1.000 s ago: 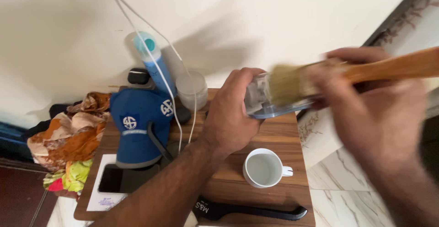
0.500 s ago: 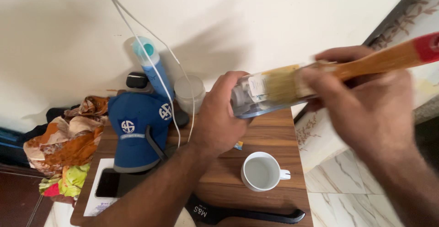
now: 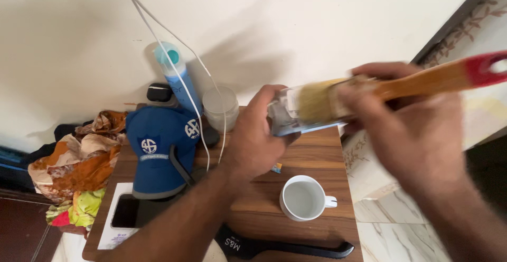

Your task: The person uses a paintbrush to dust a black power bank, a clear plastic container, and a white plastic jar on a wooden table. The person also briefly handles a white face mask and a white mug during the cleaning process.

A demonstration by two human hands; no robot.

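Now | left hand [image 3: 253, 140] grips clear plastic container [image 3: 288, 115] | right hand [image 3: 417, 135] grips wooden bristle brush [image 3: 380, 90]

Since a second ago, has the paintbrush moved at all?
Yes. The paintbrush in the right hand has slid left: its bristles reach further over the clear container in the left hand, and its red handle end now shows, judged against the white mug.

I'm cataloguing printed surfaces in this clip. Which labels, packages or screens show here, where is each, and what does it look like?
Clear container: in the left hand, pale paper label on its side.
Phone: table's front left corner, dark blank screen, on white printed paper.
Blue cap: table's left, round white emblems.
Spray can: against the wall, blue with teal top.
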